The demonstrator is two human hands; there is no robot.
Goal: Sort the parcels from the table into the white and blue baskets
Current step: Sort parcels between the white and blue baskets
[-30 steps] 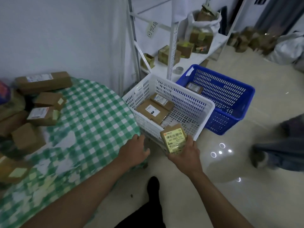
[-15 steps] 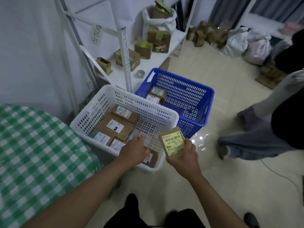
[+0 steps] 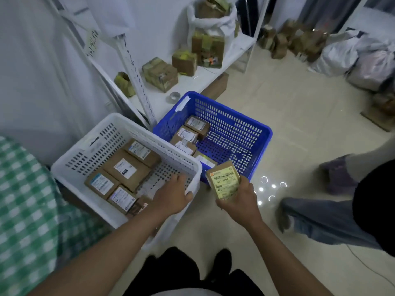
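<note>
- Head view: right hand [image 3: 239, 201] grips flat brown cardboard parcel [image 3: 224, 182], label up, beside blue plastic basket [image 3: 264, 133] near corner.
- Left hand [image 3: 173, 197], fingers relaxed, rests on white plastic basket [image 3: 193, 167] near rim.
- Risk: misread label, wrong basket; short toss hits floor.

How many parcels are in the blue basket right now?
4 show in the blue basket, all at its left end: one at the back, one just nearer, a third, and one by the near wall. More may lie hidden underneath.
</note>
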